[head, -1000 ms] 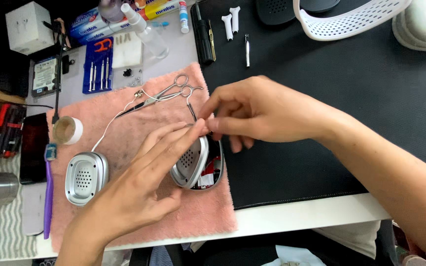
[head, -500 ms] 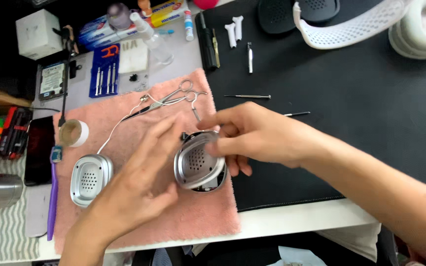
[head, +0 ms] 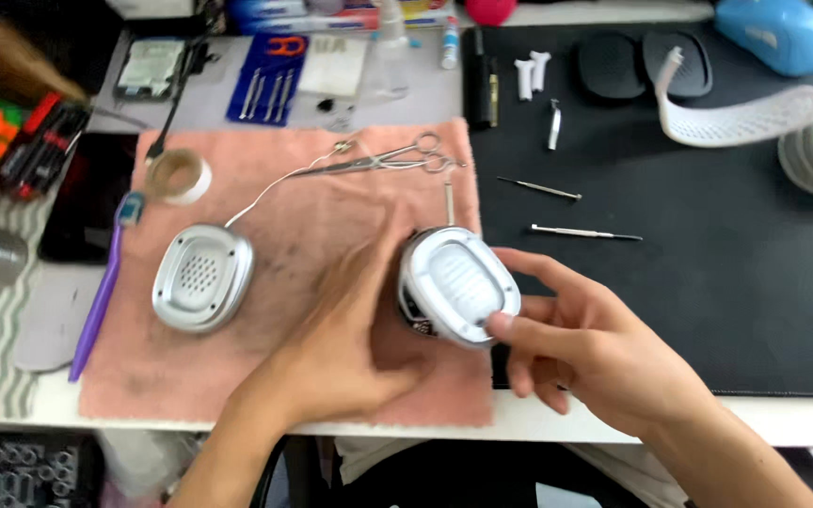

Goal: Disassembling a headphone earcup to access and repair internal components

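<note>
A silver headphone ear cup (head: pixel 458 285) stands tilted on the pink cloth (head: pixel 284 235), its perforated inner face turned toward me. My right hand (head: pixel 595 353) grips its lower right edge with thumb and fingers. My left hand (head: pixel 345 339), blurred by motion, lies just left of that cup with its fingers close to or touching its side. A second silver ear cup (head: pixel 201 277) lies flat on the cloth at the left, with a thin white wire running from it toward the scissors-like forceps (head: pixel 388 160).
A black mat (head: pixel 708 282) on the right holds two thin metal picks (head: pixel 576 230), black ear pads (head: pixel 646 66) and a white headband (head: pixel 755 118). A tape roll (head: pixel 177 175), a purple toothbrush (head: pixel 101 282) and a blue screwdriver set (head: pixel 270 80) lie left and behind.
The ear cup has been turned so its inner face points up toward me and shifted right to the cloth's edge. My right hand moved down under it; my left hand drew back.
</note>
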